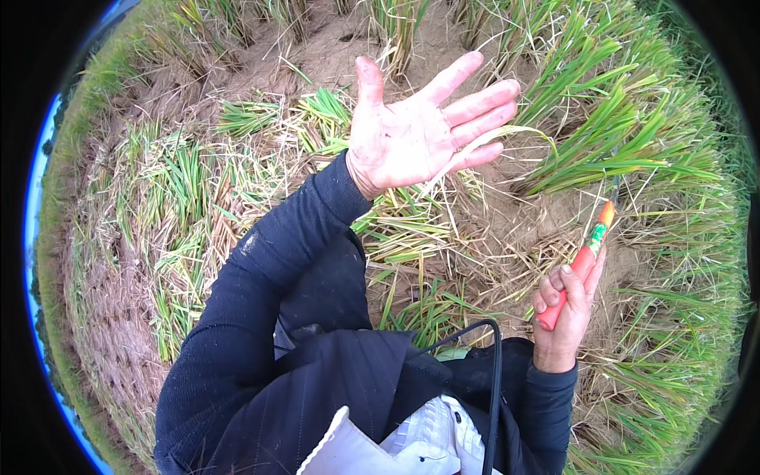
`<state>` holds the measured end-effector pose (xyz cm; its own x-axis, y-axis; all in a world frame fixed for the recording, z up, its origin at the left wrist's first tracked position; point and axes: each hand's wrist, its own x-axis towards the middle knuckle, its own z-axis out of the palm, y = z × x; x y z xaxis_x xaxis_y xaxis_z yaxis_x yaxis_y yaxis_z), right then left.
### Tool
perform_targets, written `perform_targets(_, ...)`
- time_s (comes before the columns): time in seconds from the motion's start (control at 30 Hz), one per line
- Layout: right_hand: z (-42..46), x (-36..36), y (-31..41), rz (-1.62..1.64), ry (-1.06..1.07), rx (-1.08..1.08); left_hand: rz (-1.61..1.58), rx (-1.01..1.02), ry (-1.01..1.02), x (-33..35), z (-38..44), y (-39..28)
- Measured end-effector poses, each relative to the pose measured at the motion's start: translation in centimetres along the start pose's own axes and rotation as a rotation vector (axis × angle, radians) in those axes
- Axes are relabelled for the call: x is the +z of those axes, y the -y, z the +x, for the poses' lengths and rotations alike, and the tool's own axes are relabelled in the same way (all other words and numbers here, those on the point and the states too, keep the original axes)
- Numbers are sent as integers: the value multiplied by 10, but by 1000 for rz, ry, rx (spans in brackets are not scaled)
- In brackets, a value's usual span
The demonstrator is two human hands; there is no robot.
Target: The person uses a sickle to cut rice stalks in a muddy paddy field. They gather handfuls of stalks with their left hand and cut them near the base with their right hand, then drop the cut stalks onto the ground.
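Note:
My left hand is held out palm up with its fingers spread, above cut stalks on the soil. A dry leaf blade crosses in front of its fingers. My right hand grips the red, orange and green handle of a hand tool. A thin metal part extends from the handle's upper end and runs in among green leaves, so its shape is mostly hidden. Just beyond it stands a clump of green, rice-like plants, between my two hands and to the right.
Laid cut stalks cover the ground at the left. Standing plants line the right side, and stubble clumps rise from the brown soil at the top. A black cable hangs before my clothing.

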<state>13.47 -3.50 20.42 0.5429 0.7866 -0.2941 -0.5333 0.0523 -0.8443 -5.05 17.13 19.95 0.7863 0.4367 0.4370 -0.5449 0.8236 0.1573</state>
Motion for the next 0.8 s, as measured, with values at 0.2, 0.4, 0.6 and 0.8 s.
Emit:
perform_targets(0.2, 0, -4, 1, 40, 42, 2, 23, -22, 27, 1, -1, 0)
perform_targets(0.4, -2, 0, 1, 37, 14, 14, 83, -15, 21, 4, -3, 2)
perform_targets(0.6, -2, -1, 2, 26, 17, 5, 188, -18, 20, 7, -3, 6)
perform_targets(0.8, -3, 1, 2, 29, 20, 14, 123, -37, 67, 3, -4, 6)
